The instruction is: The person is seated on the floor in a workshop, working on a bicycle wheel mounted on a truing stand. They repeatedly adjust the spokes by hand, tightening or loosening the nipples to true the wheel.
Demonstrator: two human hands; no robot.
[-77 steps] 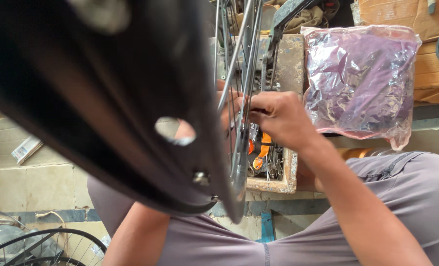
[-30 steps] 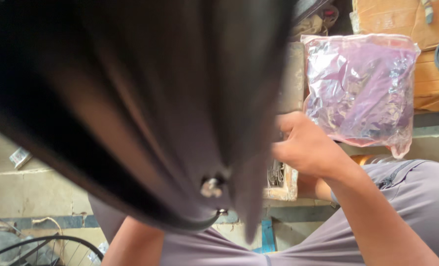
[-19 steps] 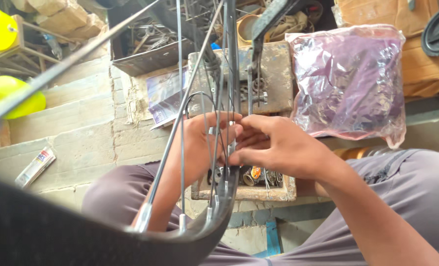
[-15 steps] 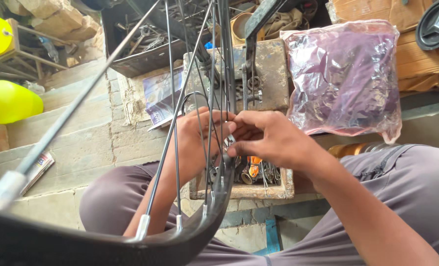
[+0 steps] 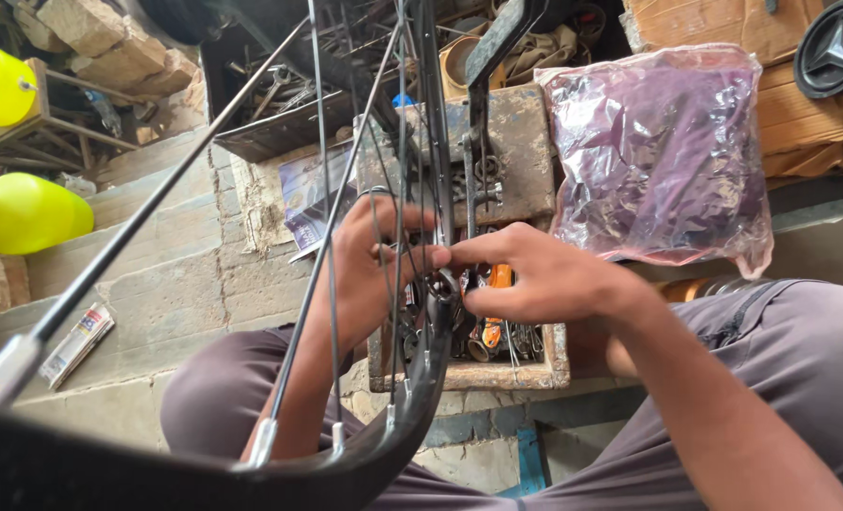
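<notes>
Wheel rim [image 5: 384, 454] now dropped to lower frame, hub [image 5: 438, 284] exposed at centre | left hand [image 5: 369, 265] pinched around spokes [image 5: 327, 237] beside hub | right hand [image 5: 535, 279] fingertips closed on hub | tool tray [image 5: 535, 369] beneath, purple bag [image 5: 658, 151] upper right.

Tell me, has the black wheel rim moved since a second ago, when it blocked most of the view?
Yes. Against the purple plastic bag, the wheel rim has dropped to the lower left, uncovering the spokes and both the left hand and right hand.
</notes>
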